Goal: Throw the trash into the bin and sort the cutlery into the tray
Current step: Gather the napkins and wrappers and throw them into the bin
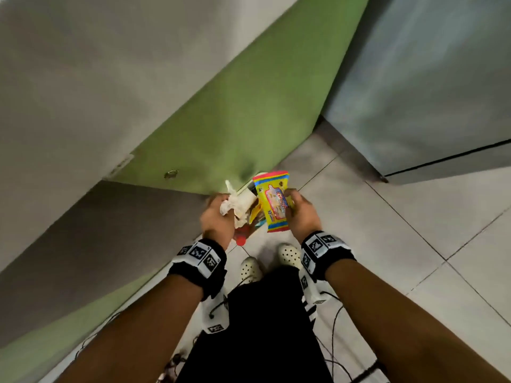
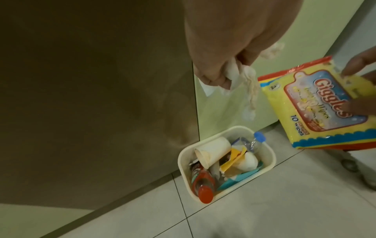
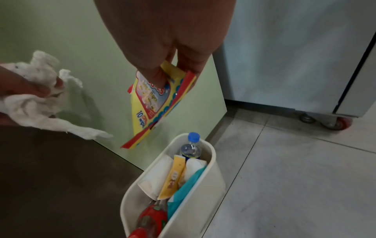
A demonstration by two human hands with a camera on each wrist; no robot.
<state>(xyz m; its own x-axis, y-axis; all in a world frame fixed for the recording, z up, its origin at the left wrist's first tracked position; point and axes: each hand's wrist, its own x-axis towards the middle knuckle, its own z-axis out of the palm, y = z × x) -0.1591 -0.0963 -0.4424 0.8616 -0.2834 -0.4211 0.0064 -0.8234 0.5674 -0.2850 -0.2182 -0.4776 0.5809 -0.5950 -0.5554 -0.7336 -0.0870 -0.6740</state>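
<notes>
A cream bin (image 2: 268,157) (image 3: 211,190) stands on the floor against a green panel, holding a paper cup (image 2: 211,151), a red-capped bottle (image 2: 203,182), a blue-capped bottle (image 3: 191,145) and wrappers. My left hand (image 1: 218,214) (image 2: 219,64) grips a crumpled white tissue (image 1: 235,203) (image 2: 105,90) (image 3: 38,96) above the bin. My right hand (image 1: 298,208) (image 3: 168,53) pinches a yellow wipes packet (image 1: 273,203) (image 2: 317,103) (image 3: 154,103) by its edge, hanging over the bin's far end. In the head view the hands hide most of the bin.
A green panel (image 1: 235,114) and a grey-brown cabinet side (image 2: 91,96) stand behind the bin. A steel unit on castors (image 3: 337,124) is at the right. Tiled floor (image 1: 387,230) spreads to the right. My feet in white clogs (image 1: 289,254) stand just behind the bin.
</notes>
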